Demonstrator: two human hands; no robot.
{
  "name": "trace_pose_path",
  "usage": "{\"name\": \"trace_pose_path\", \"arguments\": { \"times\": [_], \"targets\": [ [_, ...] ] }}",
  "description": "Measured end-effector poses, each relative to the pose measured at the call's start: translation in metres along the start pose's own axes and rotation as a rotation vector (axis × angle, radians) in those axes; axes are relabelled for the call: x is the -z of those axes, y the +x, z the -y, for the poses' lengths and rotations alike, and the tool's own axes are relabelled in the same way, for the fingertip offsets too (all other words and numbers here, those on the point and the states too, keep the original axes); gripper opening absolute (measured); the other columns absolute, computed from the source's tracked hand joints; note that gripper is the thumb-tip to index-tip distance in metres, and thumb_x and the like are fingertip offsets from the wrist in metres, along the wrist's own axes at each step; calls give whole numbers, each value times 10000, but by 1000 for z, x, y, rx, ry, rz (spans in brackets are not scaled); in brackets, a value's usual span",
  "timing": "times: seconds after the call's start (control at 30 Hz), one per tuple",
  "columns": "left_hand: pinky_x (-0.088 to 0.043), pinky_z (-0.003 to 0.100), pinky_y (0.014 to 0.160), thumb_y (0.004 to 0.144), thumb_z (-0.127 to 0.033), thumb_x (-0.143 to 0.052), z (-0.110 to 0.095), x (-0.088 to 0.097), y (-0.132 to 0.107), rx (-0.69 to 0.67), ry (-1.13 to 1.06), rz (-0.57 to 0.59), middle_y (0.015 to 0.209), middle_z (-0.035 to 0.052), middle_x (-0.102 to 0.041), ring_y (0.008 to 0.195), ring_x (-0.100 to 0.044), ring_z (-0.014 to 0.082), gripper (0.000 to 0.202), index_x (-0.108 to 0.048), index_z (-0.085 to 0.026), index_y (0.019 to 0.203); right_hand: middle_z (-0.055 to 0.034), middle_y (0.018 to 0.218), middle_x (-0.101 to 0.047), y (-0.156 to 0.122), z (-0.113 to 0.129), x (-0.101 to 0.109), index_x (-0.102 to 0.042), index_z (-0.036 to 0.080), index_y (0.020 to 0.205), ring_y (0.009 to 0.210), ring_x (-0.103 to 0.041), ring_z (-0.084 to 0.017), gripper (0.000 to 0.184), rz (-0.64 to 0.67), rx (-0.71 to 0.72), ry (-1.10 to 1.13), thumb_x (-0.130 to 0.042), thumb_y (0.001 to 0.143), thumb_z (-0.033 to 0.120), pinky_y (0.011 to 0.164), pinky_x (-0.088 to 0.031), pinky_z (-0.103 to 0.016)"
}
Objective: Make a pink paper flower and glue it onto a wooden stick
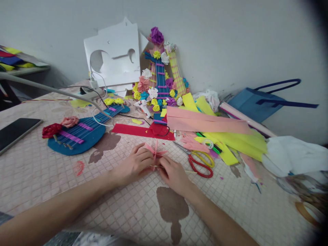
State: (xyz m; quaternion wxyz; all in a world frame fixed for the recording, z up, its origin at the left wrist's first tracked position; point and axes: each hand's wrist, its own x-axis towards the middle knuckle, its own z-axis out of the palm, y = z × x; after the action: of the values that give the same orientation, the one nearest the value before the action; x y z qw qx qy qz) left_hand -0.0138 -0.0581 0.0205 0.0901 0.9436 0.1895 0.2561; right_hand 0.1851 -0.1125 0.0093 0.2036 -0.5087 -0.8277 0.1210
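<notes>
A small piece of pink crepe paper (155, 152), cut into narrow petal-like strips, stands up between my two hands. My left hand (138, 160) is closed, its fingers pinching the paper from the left. From the other side my right hand (174, 173) is closed at the paper's base, around a thin pale stick (191, 172) whose end sticks out to the right beneath the hand. The fingertips partly hide where stick and paper meet. Scissors with red and yellow handles (201, 167) lie just right of my right hand. Behind the hands lies a red paper strip (133, 130).
A blue guitar-shaped craft (87, 135) with paper roses lies left, near a phone (17, 133). A white glue gun (143, 108) and flower-covered guitar crafts (162, 80) stand behind. Pink sheets (205, 120) and yellow sheets (246, 143) spread right, before a blue bag (256, 102).
</notes>
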Motion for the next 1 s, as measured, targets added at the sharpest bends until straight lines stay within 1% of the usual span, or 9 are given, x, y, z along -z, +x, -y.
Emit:
{"name": "trace_pose_path", "arguments": {
  "times": [0.13,0.23,0.33,0.5,0.63,0.87,1.0],
  "targets": [
    [-213,460,1105,919,-221,-488,-1,0,0,8,-16,14,904,12,-640,999,-533,163,124,-610,-207,930,-42,942,-582,0,1,0,-498,195,907,836,-575,-171,81,9,30,-14,-508,849,139,689,-457,-275],
    [-216,453,1107,917,-210,-484,-1,-2,0,17,-24,19,900,12,-640,986,-537,160,130,-612,-207,942,-50,984,-580,0,2,-1,-510,194,944,893,-570,-183,107,8,69,-45,-535,844,167,723,-472,-288],
    [-220,450,1106,909,-198,-489,0,-3,-1,25,-27,8,897,13,-636,982,-537,160,125,-612,-204,929,-56,978,-585,0,2,-2,-520,187,969,891,-571,-188,112,-3,83,-95,-528,857,191,718,-483,-297],
    [-219,438,1104,902,-202,-498,0,-4,-1,24,-39,0,883,9,-634,974,-536,157,110,-606,-201,884,-58,976,-592,-1,0,-5,-532,187,978,863,-583,-174,131,-43,117,-136,-481,864,149,687,-488,-279],
    [-215,435,1103,891,-198,-510,2,-4,-1,22,-43,4,897,12,-637,983,-537,161,97,-607,-203,880,-53,965,-591,-1,-1,-5,-539,192,963,855,-586,-165,122,-44,135,-139,-473,869,149,690,-484,-267],
    [-220,427,1091,888,-214,-517,3,-4,-1,47,-43,10,908,13,-643,980,-541,165,94,-610,-209,903,-40,916,-589,-1,-3,-5,-534,192,902,814,-582,-160,81,-49,112,-154,-490,853,145,680,-469,-262],
    [-222,428,1085,890,-209,-509,3,-2,-1,59,-43,35,909,16,-642,973,-541,167,111,-615,-207,924,-43,928,-599,0,-1,-5,-525,194,922,831,-585,-169,65,-36,95,-132,-507,859,187,680,-464,-269]
  ]
}}
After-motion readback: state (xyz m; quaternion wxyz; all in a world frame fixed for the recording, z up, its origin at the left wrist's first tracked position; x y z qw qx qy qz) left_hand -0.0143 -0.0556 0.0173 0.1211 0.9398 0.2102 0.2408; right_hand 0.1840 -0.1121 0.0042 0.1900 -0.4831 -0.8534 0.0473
